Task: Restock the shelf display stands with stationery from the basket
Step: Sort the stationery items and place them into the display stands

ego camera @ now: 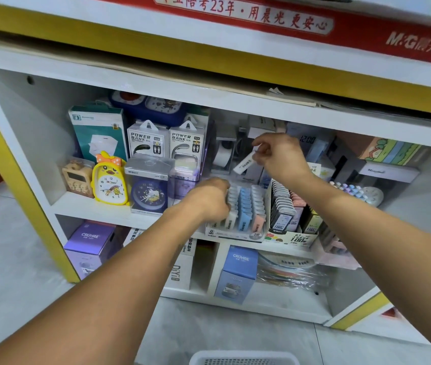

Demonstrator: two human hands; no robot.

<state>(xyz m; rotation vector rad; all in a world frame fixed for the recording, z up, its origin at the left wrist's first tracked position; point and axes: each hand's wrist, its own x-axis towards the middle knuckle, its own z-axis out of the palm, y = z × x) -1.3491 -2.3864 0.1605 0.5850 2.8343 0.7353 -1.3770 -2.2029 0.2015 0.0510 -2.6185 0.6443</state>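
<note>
Up high — right hand pinches lead case

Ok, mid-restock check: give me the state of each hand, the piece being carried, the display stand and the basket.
right hand: raised over the stand, pinching a white lead case.
white lead case: held tilted in the air, not yet slotted.
left hand: fingers curled on the stand's left rows of cases.
display stand: on the shelf, rows of white, blue and pink cases upright.
basket: on the floor below, only its rim in view.
</note>
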